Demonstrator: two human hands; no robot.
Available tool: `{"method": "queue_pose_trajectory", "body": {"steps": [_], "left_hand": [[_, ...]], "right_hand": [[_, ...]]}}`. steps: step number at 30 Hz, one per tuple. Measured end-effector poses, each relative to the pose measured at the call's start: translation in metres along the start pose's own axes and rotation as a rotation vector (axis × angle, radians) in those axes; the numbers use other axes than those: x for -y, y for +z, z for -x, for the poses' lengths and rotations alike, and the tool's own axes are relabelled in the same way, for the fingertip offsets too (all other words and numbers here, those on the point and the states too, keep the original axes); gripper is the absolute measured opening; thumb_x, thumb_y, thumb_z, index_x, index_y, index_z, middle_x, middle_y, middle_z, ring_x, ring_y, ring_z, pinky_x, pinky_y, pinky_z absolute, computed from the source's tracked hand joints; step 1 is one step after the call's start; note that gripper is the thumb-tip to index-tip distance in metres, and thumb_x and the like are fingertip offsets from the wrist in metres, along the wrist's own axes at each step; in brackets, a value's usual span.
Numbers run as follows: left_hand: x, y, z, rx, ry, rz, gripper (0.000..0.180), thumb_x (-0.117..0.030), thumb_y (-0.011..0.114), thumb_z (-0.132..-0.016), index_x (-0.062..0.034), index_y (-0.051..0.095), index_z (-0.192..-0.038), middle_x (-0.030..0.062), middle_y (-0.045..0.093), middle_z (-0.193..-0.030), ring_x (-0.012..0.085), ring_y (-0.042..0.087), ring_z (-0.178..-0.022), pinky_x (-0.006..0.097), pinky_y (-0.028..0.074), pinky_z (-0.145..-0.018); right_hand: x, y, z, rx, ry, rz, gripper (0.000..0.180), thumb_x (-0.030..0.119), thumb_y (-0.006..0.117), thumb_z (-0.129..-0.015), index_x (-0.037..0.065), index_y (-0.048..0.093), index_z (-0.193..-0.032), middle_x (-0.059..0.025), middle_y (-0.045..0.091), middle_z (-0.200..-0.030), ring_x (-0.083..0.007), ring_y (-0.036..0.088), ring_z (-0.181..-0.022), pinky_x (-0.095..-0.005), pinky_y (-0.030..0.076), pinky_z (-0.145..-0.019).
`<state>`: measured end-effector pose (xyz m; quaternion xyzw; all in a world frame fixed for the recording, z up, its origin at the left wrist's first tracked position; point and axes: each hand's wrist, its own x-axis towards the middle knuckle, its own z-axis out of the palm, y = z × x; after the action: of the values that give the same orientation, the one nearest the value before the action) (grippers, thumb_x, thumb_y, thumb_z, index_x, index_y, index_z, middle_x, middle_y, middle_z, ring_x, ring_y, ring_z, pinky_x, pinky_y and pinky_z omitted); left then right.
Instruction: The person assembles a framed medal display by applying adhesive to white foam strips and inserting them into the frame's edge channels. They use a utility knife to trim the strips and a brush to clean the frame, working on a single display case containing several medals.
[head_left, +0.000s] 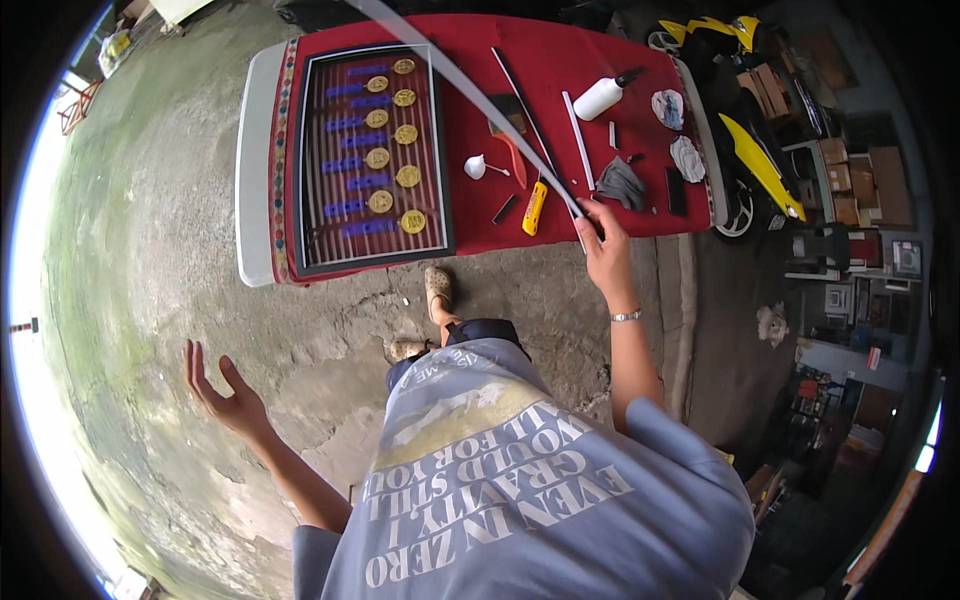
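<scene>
My right hand (607,250) is closed on one end of a long, thin, grey strip (478,95), at the near edge of the table. The strip slants up and left over the table, its far part crossing the corner of a black picture frame (447,185). Inside the frame, several gold medals (405,134) with blue ribbons lie on a striped backing. My left hand (228,395) is held out over the concrete floor, fingers spread, holding nothing. Close to my right hand lie a yellow utility knife (535,207) and a red-handled tool (514,160).
On the red-covered table (465,225) lie a white bottle (599,98), a grey cloth (621,184), crumpled white wads (687,158), a white strip (578,141), a black strip (515,92) and a dark flat rectangle (676,190). A yellow-and-black motorbike (757,165) and cardboard boxes (850,180) stand to the right.
</scene>
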<state>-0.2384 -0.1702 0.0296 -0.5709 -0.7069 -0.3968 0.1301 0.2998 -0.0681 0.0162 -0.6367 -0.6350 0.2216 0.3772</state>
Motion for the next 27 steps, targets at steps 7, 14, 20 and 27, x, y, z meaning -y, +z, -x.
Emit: {"method": "queue_pose_trajectory", "body": {"steps": [7, 14, 20, 27], "left_hand": [[-0.029, 0.044, 0.000, 0.387, -0.051, 0.135, 0.025, -0.009, 0.065, -0.097, -0.0063, 0.069, -0.121, 0.0118, 0.066, -0.131, 0.0321, 0.058, -0.129, 0.047, 0.043, -0.108], [-0.066, 0.066, -0.014, 0.616, -0.036, 0.091, 0.022, -0.010, 0.068, -0.094, -0.0081, 0.071, -0.115, 0.0097, 0.067, -0.128, 0.0319, 0.059, -0.127, 0.047, 0.044, -0.108], [-0.086, 0.069, -0.016, 0.667, -0.100, 0.076, 0.020, -0.010, 0.067, -0.095, -0.0075, 0.071, -0.114, 0.0105, 0.069, -0.123, 0.0318, 0.061, -0.124, 0.046, 0.046, -0.105], [-0.105, 0.080, -0.009, 0.667, -0.190, 0.106, 0.019, -0.011, 0.067, -0.095, -0.0074, 0.071, -0.113, 0.0104, 0.071, -0.119, 0.0314, 0.065, -0.114, 0.043, 0.048, -0.100]], "right_hand": [[-0.160, 0.003, -0.041, -0.320, 0.173, 0.443, 0.032, 0.023, 0.059, -0.101, 0.003, 0.062, -0.127, -0.0197, 0.068, -0.118, -0.0382, 0.065, -0.108, -0.0452, 0.052, -0.093], [-0.235, 0.061, -0.069, 0.015, 0.349, 0.381, 0.035, 0.015, 0.066, -0.094, 0.003, 0.060, -0.127, -0.0188, 0.066, -0.117, -0.0360, 0.061, -0.115, -0.0456, 0.050, -0.096], [-0.254, 0.095, -0.069, 0.016, 0.387, 0.565, 0.031, 0.017, 0.070, -0.091, 0.002, 0.062, -0.118, -0.0188, 0.063, -0.120, -0.0386, 0.060, -0.113, -0.0477, 0.050, -0.096], [-0.273, 0.079, -0.089, -0.217, 0.334, 0.318, 0.022, 0.017, 0.062, -0.100, -0.001, 0.051, -0.107, -0.0233, 0.063, -0.099, -0.0432, 0.064, -0.093, -0.0484, 0.050, -0.081]]}}
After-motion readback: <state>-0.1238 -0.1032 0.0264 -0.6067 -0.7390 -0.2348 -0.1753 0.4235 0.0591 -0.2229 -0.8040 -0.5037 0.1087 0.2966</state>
